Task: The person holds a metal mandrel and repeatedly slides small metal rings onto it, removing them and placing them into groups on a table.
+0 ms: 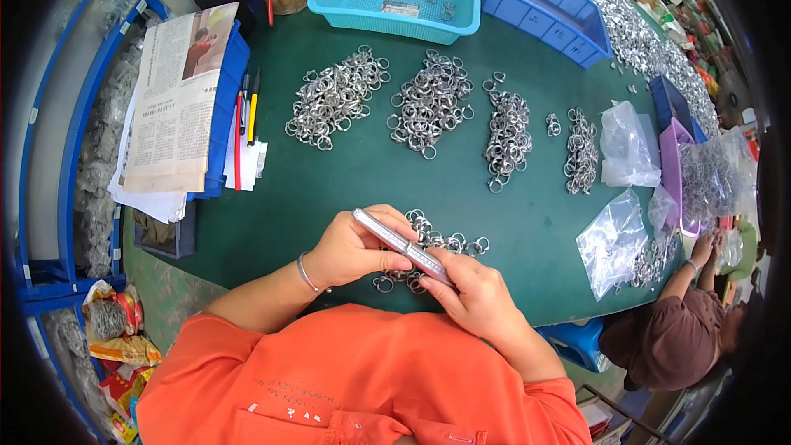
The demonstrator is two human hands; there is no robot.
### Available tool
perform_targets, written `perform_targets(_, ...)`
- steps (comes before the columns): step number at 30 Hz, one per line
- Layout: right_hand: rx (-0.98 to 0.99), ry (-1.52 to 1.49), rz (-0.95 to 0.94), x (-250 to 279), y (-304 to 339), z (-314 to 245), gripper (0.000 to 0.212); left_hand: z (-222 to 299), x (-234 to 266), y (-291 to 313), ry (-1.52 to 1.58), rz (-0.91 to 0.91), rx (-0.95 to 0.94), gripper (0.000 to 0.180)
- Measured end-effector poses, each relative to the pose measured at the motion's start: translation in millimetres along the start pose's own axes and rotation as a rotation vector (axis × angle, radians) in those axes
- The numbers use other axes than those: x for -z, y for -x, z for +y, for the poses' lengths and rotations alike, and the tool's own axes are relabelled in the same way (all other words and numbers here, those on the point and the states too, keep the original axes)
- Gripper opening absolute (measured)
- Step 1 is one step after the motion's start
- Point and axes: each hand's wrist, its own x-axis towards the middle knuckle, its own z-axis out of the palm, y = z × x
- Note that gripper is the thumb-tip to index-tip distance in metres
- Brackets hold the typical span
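Note:
A grey ring mandrel with pale markings along its side slants between my hands, just above the table edge. My left hand is closed on its upper left part, with the thumb along the near side. Around its lower right end my right hand is closed, fingers behind and thumb in front. What looks like a ring sits around the stick between the hands. Beneath and behind them lies a loose pile of silver metal rings, partly hidden by my fingers.
On the green table are several heaps of rings. Behind stand a turquoise basket and a blue bin. Newspaper and pens lie left; plastic bags lie right. Another person sits at the right.

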Motion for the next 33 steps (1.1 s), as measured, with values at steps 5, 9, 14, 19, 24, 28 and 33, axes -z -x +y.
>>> perform_targets(5, -0.132, 0.034, 0.019, 4.6, 4.6, 8.3, 0.033, 7.4, 7.8, -11.8, 0.161, 0.386, -0.017, 0.015)
perform_targets(9, -0.135, 0.026, 0.054, 6.8, 5.7, 12.7, 0.032, 23.9, 25.7, -14.8, 0.186, 0.334, 0.076, 0.017)
perform_targets(14, -0.108, -0.004, 0.037, 4.9, 2.6, 10.9, 0.033, 20.3, 20.8, -17.6, 0.174, 0.304, 0.104, 0.014)
perform_targets(19, -0.078, 0.028, 0.001, 8.3, 0.8, 8.5, 0.032, 17.8, 19.6, -14.2, 0.198, 0.135, 0.083, 0.022)
perform_targets(24, -0.013, 0.033, -0.028, 6.7, -2.6, 4.4, 0.032, 18.5, 7.9, -11.3, -0.174, -0.038, 0.051, 0.028)
perform_targets(28, 0.096, 0.083, -0.002, 2.7, -3.9, 2.6, 0.034, 14.0, 7.2, -9.5, -0.114, -0.057, 0.035, 0.028)
perform_targets(33, 0.135, 0.134, 0.016, 1.5, -3.5, 6.4, 0.034, 11.3, 5.7, -9.2, -0.142, -0.061, 0.022, 0.027)
